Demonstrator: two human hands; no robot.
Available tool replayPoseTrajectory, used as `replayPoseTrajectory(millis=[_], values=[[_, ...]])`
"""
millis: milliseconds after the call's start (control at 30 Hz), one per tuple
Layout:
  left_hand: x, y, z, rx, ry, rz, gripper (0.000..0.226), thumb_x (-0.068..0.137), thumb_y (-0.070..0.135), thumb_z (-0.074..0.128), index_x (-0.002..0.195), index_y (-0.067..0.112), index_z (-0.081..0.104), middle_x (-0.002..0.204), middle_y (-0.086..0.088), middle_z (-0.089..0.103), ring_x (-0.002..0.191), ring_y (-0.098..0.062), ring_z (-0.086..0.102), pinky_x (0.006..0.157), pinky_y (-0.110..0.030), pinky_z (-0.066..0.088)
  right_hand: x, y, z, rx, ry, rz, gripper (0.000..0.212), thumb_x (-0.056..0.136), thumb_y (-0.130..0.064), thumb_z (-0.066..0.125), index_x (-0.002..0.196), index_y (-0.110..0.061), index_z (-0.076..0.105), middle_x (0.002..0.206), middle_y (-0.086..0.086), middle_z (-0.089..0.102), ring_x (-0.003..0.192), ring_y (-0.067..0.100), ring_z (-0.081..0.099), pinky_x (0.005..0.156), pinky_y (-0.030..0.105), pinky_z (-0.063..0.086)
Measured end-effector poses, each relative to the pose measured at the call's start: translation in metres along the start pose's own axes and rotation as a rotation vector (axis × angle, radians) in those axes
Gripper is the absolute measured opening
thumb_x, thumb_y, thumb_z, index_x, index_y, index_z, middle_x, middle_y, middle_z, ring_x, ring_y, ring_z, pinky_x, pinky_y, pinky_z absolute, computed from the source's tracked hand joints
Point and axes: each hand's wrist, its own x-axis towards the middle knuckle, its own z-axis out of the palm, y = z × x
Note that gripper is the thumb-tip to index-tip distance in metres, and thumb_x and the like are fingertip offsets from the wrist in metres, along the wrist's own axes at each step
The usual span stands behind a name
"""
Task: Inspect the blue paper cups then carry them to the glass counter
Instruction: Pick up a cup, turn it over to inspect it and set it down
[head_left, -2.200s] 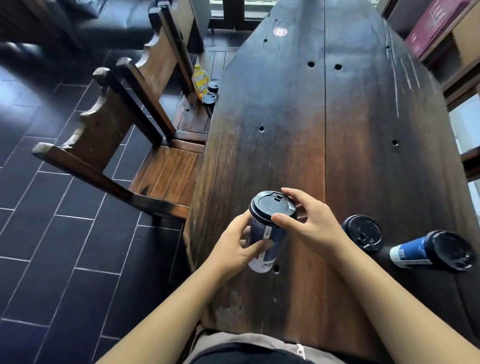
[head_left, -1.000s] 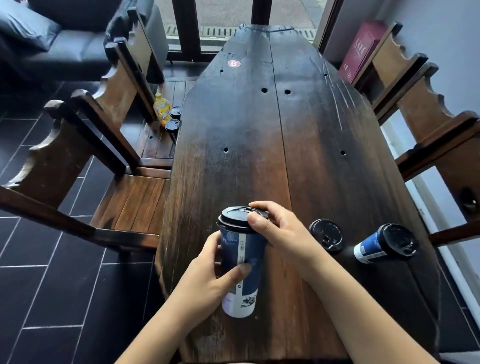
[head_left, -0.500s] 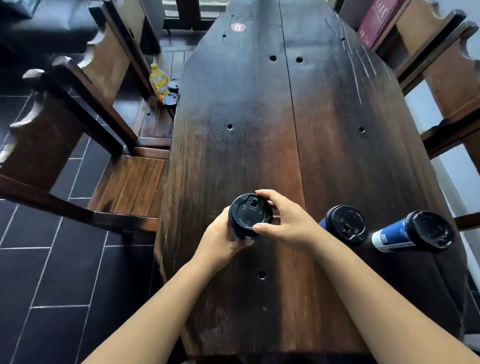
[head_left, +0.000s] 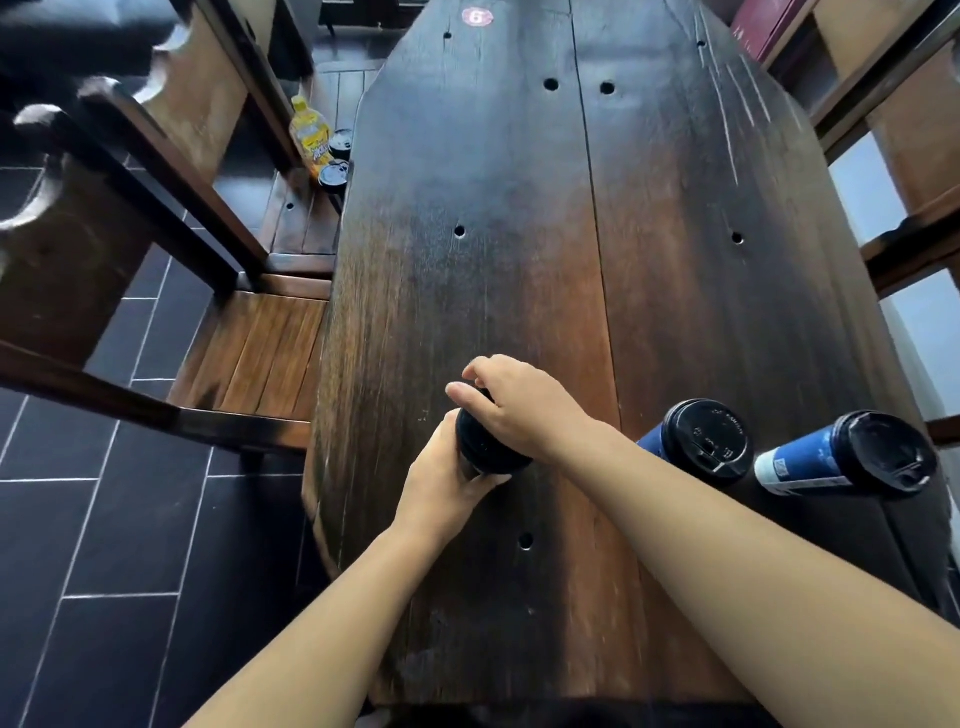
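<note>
Three blue paper cups with black lids are recorded at the dark wooden table (head_left: 519, 260). The first cup (head_left: 485, 449) is held over the near left part of the tabletop; contact with the wood cannot be judged. It is grasped at the side by the left hand (head_left: 441, 483) and covered at the lid by the curled right hand (head_left: 519, 410). The second cup (head_left: 709, 441) and third cup (head_left: 841, 460) are noted just beside each other to the right. A yellow bottle (head_left: 310, 136) is seen on a wooden chair (head_left: 306, 223) at left.
</note>
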Motion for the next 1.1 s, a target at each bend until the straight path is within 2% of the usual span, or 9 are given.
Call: replayPoseTrajectory(millis=[100, 200, 300, 433, 600, 767, 900, 1000, 1100], values=[[-0.001, -0.001, 0.002, -0.016, 0.008, -0.018, 0.069, 0.079, 0.015, 0.087, 0.127, 0.050, 0.052, 0.118, 0.028, 0.070, 0.114, 0.005, 0.066, 0.098, -0.028, 0.056, 0.008, -0.006, 0.008, -0.174, 0.027, 0.000, 0.063, 0.099, -0.070, 0.031, 0.102, -0.014, 0.061, 0.100, 0.002, 0.063, 0.096, 0.027, 0.065, 0.079, 0.041, 0.050], [-0.001, -0.001, 0.002, 0.025, -0.003, -0.033, 0.059, 0.079, 0.020, 0.087, 0.121, 0.044, 0.055, 0.103, 0.032, 0.070, 0.104, 0.003, 0.068, 0.087, -0.023, 0.056, 0.011, -0.011, 0.009, -0.316, 0.096, -0.020, 0.063, 0.097, -0.073, 0.031, 0.084, -0.015, 0.047, 0.085, 0.000, 0.053, 0.080, 0.026, 0.057, 0.069, 0.037, 0.038], [-0.001, 0.001, 0.003, 0.054, -0.014, -0.046, 0.053, 0.079, 0.023, 0.088, 0.119, 0.037, 0.057, 0.092, 0.030, 0.068, 0.092, 0.001, 0.067, 0.077, -0.018, 0.050, 0.010, -0.012, 0.015, -0.309, 0.103, -0.024, 0.051, 0.100, -0.062, 0.033, 0.081, -0.017, 0.046, 0.088, 0.005, 0.061, 0.084, 0.029, 0.061, 0.067, 0.037, 0.038], [0.000, 0.001, 0.002, 0.040, -0.011, -0.069, 0.052, 0.076, 0.026, 0.089, 0.104, 0.047, 0.052, 0.091, 0.027, 0.069, 0.085, 0.010, 0.065, 0.070, -0.013, 0.047, 0.013, -0.012, 0.015, -0.279, 0.094, -0.026, 0.033, 0.094, -0.036, 0.042, 0.071, -0.014, 0.050, 0.083, 0.006, 0.059, 0.086, 0.034, 0.064, 0.065, 0.034, 0.035], [0.003, -0.007, 0.003, 0.039, -0.012, -0.066, 0.050, 0.074, 0.029, 0.090, 0.099, 0.049, 0.052, 0.092, 0.019, 0.072, 0.088, -0.008, 0.073, 0.076, -0.028, 0.057, 0.015, -0.011, 0.017, -0.286, 0.070, -0.014, 0.031, 0.091, -0.032, 0.044, 0.068, -0.014, 0.053, 0.087, 0.006, 0.061, 0.078, 0.030, 0.052, 0.066, 0.033, 0.037], [0.004, -0.010, 0.004, 0.037, -0.008, -0.054, 0.046, 0.073, 0.031, 0.091, 0.102, 0.041, 0.056, 0.092, 0.018, 0.072, 0.087, -0.011, 0.073, 0.079, -0.037, 0.060, 0.015, -0.011, 0.016, -0.286, 0.074, -0.023, 0.031, 0.093, -0.032, 0.044, 0.068, -0.015, 0.052, 0.085, 0.005, 0.056, 0.078, 0.030, 0.049, 0.067, 0.034, 0.039], [0.004, -0.009, 0.004, 0.052, -0.003, -0.054, 0.047, 0.074, 0.028, 0.091, 0.098, 0.045, 0.055, 0.092, 0.025, 0.070, 0.087, -0.007, 0.072, 0.077, -0.032, 0.059, 0.015, -0.012, 0.016, -0.284, 0.075, -0.041, 0.031, 0.093, -0.031, 0.044, 0.067, -0.016, 0.050, 0.086, 0.007, 0.060, 0.082, 0.033, 0.056, 0.068, 0.035, 0.041], [0.002, -0.006, 0.003, 0.057, -0.003, -0.064, 0.051, 0.075, 0.026, 0.090, 0.095, 0.052, 0.052, 0.093, 0.029, 0.069, 0.089, -0.001, 0.070, 0.077, -0.027, 0.058, 0.015, -0.013, 0.015, -0.273, 0.067, -0.031, 0.036, 0.093, -0.031, 0.043, 0.059, -0.016, 0.041, 0.083, 0.006, 0.056, 0.083, 0.035, 0.059, 0.069, 0.035, 0.042], [0.002, 0.003, 0.000, 0.065, -0.028, -0.082, 0.055, 0.076, 0.019, 0.089, 0.099, 0.050, 0.051, 0.089, 0.025, 0.069, 0.087, 0.013, 0.065, 0.072, -0.012, 0.051, 0.012, -0.018, 0.010, -0.268, 0.035, 0.003, 0.039, 0.092, -0.030, 0.044, 0.056, -0.018, 0.036, 0.080, 0.006, 0.053, 0.077, 0.034, 0.052, 0.068, 0.035, 0.038]])
